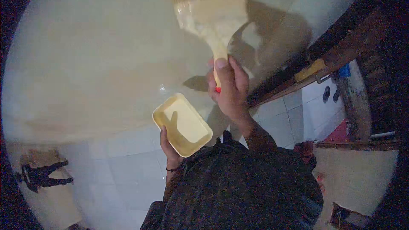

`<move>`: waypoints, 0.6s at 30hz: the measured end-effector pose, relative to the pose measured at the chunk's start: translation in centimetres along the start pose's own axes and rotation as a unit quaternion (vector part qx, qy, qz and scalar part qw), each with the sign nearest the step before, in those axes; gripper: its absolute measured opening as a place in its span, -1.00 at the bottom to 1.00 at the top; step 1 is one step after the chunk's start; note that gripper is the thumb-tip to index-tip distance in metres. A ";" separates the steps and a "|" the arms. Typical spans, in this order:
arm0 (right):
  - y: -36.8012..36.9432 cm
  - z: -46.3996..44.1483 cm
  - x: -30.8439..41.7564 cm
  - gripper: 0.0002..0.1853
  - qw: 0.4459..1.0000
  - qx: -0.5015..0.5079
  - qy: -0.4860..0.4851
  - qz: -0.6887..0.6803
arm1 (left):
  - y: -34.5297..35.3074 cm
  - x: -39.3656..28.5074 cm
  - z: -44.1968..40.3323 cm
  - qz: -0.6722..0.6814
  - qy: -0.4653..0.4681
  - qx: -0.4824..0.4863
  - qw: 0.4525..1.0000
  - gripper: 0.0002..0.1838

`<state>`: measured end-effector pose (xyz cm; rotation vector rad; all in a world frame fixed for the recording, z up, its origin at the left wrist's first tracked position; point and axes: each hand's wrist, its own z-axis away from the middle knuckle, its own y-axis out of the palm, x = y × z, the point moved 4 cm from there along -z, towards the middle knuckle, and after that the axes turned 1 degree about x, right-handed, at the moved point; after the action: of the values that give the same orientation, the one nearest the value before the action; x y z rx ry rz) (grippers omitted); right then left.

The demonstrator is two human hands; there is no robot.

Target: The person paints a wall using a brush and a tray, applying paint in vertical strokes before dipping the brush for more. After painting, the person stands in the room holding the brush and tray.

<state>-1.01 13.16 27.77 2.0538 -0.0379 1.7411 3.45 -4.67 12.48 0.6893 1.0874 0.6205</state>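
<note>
The right hand [230, 83] is closed around the slim handle of a broad, cream-coloured paintbrush [213, 16] with light brown bristles, its thumb pressed along the front of the handle and the red tip of the handle showing just below the grip. The brush rises from that hand, bristles uppermost, and its wide head lies above the fist near the top edge of the view. It is slightly blurred, and I cannot tell whether the bristles touch the broad, pale beige wall [98, 59] behind them. A dark shadow of the brush and hand falls on the wall just to the right.

The left hand [169, 147], with a thin dark bracelet [172, 170] at its wrist, holds a shallow, pale yellow rectangular tray with rounded corners [165, 107]. Its thumb shows along the left side of the tray; the other fingers are hidden beneath. The tray sits below and to the left of the right hand, well apart from the brush head, tilted so that its cream inside shows, with a shadow across it.

Below is the person's dark, loose top [243, 187]. Whitish square floor tiles [123, 170] spread on both sides, and a pair of dark slippers [326, 94] lies farther off to the right.
</note>
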 end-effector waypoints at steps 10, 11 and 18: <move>0.0 -5.6 1.2 -0.66 0.997 0.044 -0.056 -0.041 | -0.1 0.2 -0.1 0.000 0.005 -0.029 1.000 -0.44; -0.6 -5.2 -0.6 -0.67 0.998 0.038 -0.046 -0.002 | -0.2 0.2 -0.2 0.007 0.008 -0.025 1.000 -0.44; -6.4 0.4 -14.6 -0.67 0.985 0.040 -0.047 0.162 | -1.4 0.4 -0.2 -0.010 0.000 -0.063 0.998 -0.45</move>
<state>-1.75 14.97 11.93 2.2907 -0.3570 1.8538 3.61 -5.24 11.12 0.5701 1.0446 0.6662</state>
